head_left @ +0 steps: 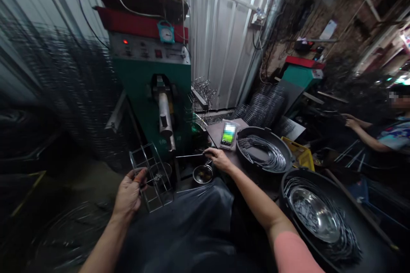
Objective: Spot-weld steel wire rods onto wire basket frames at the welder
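Note:
My left hand (130, 192) is closed on the side of a wire rack (153, 177), a small frame of crossed metal bars, held tilted in front of the machine. My right hand (218, 160) pinches the end of a thin straight metal rod (190, 155), which points left toward the rack. The rod and the rack are apart. Above and between them, the electrode arm (165, 113) of a green welding machine (128, 76) sticks out toward me. A small metal bowl (203, 174) sits just below my right hand.
A phone (228, 134) lies on a board beside a black pan (288, 153) of wire rings. Nearer right, another pan (283, 192) holds rings and a steel bowl (333, 222). Stacked wire racks (86, 94) stand left. A co-worker (390, 136) sits far right near a second machine (297, 76).

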Available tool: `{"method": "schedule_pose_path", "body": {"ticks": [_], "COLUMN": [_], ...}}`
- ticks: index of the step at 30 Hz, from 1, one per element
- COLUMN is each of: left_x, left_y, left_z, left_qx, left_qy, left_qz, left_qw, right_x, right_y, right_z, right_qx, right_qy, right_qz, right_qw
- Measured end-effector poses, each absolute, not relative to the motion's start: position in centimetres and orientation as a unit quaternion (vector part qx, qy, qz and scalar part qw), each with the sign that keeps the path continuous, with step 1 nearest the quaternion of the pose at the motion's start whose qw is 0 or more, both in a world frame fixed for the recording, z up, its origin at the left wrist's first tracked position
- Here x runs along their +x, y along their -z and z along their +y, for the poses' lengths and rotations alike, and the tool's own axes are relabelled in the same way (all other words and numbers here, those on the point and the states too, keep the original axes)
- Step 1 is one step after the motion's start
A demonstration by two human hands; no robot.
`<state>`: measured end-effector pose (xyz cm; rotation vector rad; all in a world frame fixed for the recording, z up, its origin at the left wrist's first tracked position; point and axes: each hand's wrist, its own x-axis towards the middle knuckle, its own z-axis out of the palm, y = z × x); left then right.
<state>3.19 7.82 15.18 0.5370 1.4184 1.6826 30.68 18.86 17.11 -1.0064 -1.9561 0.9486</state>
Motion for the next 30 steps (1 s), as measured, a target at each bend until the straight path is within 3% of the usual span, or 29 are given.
{"method": "schedule_pose_path", "body": {"ticks": [4,11,30], "left_x": [3.0,4.0,4.2], "left_y": [-14.8,-14.5,-13.0], "left_z": [8.6,9.7,12.2], "left_qx": [0.215,0.226,0.184], "left_qy": [-0.666,-0.662,-0.65], "left_qz": [0.571,0.549,0.556], "left_qw": [0.429,0.457,0.485], "right_x": [28.3,27.3,26.2], "right_y": [-15.2,-14.1,-12.9], "right_z": [20.0,21.5,25.5], "right_qx": [-0.389,-0.37,-0.338], "right_qy": [-0.366,-0.336,-0.301], "right_qz": [-0.74,-0.761,-0.809], "right_qw": [0.409,0.415,0.375]}}
